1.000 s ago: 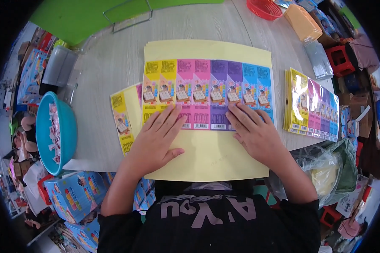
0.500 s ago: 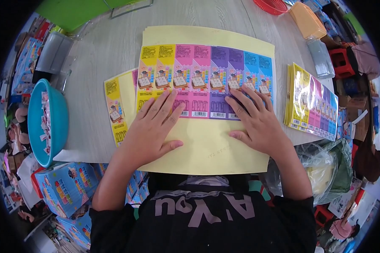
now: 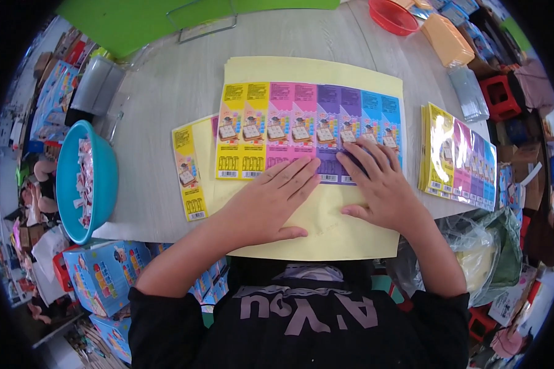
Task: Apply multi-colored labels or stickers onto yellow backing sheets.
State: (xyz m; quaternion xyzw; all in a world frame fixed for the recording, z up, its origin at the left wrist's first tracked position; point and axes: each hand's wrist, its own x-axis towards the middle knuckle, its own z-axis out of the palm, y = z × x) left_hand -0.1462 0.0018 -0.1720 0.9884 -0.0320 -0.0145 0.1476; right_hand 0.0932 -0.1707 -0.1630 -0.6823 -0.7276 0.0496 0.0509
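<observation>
A sheet of printed labels (image 3: 280,132), in strips of yellow, pink, purple and blue, lies on large pale yellow paper (image 3: 314,71) in front of me. My left hand (image 3: 268,203) rests flat, fingers together and pointing right, with its tips on the lower edge of the pink and purple strips. To its right, my right hand (image 3: 385,187) lies with fingers spread over the purple and blue strips, its thumb on the bare yellow paper. Neither hand grips anything. From under the paper's left side sticks out a sheet with a yellow label strip (image 3: 188,175).
Right of the paper sits a glossy stack of similar label sheets (image 3: 461,157). A teal basin (image 3: 106,184) of small packets stands at the left. Along the far side are a green board (image 3: 123,24), a red basket (image 3: 394,17) and an orange basket (image 3: 447,40). Blue boxes (image 3: 104,277) are below the table's left edge.
My left hand has slid right, from the yellow and pink strips to the pink and purple ones, and its fingers have closed together. My right hand stays near the same spot. The view has shifted slightly.
</observation>
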